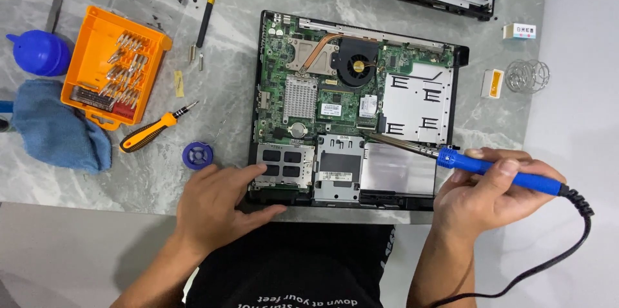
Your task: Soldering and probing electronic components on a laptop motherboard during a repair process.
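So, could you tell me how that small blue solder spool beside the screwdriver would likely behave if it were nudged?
The solder spool lies flat on its flange, so it would probably slide on the smooth marble table rather than roll. It looks small, likely light. Tipped on edge, its round rims could roll toward the orange-handled screwdriver.

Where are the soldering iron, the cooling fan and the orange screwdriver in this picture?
soldering iron (496, 170): head view, on its blue handle, held in the right hand (490, 201).
cooling fan (356, 63): head view, on the black round housing, just beside the hub.
orange screwdriver (148, 132): head view, on the orange and black grip.
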